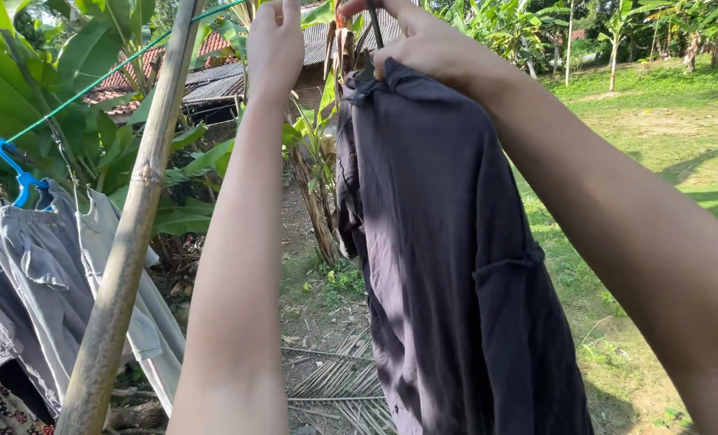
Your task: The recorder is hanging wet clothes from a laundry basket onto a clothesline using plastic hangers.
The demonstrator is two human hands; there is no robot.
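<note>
A dark grey garment (448, 242) hangs from a dark hanger whose hook (374, 24) rises to the top edge. My right hand (423, 40) grips the garment's top and the hanger at the collar. My left hand (274, 40) is raised beside it at the top of the view, close to the green clothesline (93, 84). Its fingers are cut off by the frame, so its grip is unclear.
A slanted bamboo pole (129, 234) stands at left. Pale grey clothes (69, 274) hang on a blue hanger (16, 173) from the line. Banana plants (20, 72), a tiled-roof building (214, 76), dry palm fronds (335, 379) and sunlit grass (665, 137) surround me.
</note>
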